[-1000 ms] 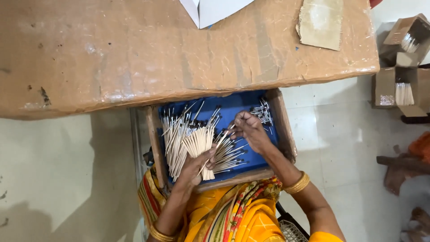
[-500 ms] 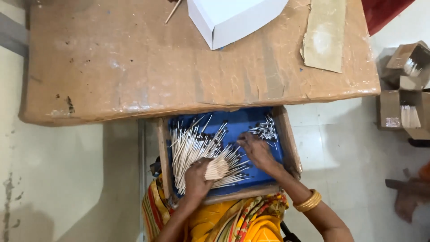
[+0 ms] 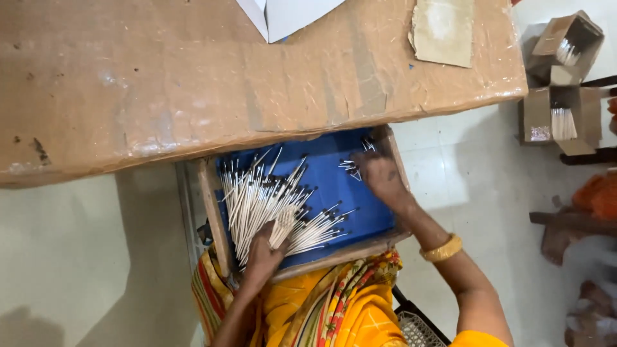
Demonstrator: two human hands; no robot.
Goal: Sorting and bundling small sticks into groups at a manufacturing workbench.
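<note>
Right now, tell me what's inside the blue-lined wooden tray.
The tray holds a pile of thin white sticks with dark tips; the left hand grips a bunch. The right hand covers more; the table hides the tray's far end.

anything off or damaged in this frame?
The sticks lie in a loose, fanned heap in the blue tray, with a small bunch apart by the right hand. The left hand holds a bundle. The table covering is wrinkled, scuffed and stained. Nothing has spilled.

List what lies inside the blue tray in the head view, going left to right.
Wooden tray wall → big pile of white sticks with the left hand on it → bare blue tray floor → small cluster of sticks → right hand.
</note>
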